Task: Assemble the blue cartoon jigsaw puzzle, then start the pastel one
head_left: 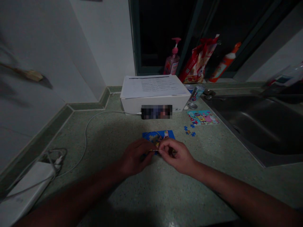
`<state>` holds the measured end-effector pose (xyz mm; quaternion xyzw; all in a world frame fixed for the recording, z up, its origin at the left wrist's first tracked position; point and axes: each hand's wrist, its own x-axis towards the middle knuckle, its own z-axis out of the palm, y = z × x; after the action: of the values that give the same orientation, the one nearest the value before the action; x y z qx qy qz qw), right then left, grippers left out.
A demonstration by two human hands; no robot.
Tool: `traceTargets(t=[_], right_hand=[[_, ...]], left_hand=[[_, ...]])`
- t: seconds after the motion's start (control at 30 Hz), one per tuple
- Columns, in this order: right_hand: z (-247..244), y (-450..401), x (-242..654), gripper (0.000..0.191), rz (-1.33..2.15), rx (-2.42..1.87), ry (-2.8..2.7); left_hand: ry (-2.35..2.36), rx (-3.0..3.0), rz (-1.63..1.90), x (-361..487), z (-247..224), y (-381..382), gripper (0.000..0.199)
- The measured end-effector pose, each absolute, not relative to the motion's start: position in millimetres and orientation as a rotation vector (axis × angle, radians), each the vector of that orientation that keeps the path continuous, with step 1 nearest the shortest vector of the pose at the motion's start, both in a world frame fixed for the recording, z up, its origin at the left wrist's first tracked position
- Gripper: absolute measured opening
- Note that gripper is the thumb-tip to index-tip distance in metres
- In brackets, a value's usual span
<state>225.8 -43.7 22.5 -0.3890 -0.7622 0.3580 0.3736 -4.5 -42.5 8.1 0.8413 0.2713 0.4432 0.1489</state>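
On the green speckled countertop (132, 201), my left hand (137, 156) and my right hand (176, 154) meet fingertip to fingertip. Both are closed in a pinch on thin, small jigsaw puzzle pieces (153, 150), seen nearly edge-on; their picture is not readable. Just behind the fingers lies a partly filled blue jigsaw puzzle (169, 134) with a bare patch in its middle; my hands cover its near edge. Several loose blue jigsaw pieces (193, 134) are to the right of it. Farther right rests a colourful cartoon picture card (204, 117).
A white box (132, 104) with a printed sheet stands behind, a phone (156, 112) leaning on it. Its cable (85, 135) curves left toward a white power strip (28, 189). A can (197, 93) stands beside the box. The steel sink (267, 126) is on the right.
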Motion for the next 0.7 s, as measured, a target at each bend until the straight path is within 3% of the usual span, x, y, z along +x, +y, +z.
traceTargets(t=[0.7], right_hand=[[23.2,-43.3,229.0,0.005,0.741,-0.934,-2.118]], left_hand=[[0.807,2.481,1.272,-6.0,11.9,-42.8,0.013]])
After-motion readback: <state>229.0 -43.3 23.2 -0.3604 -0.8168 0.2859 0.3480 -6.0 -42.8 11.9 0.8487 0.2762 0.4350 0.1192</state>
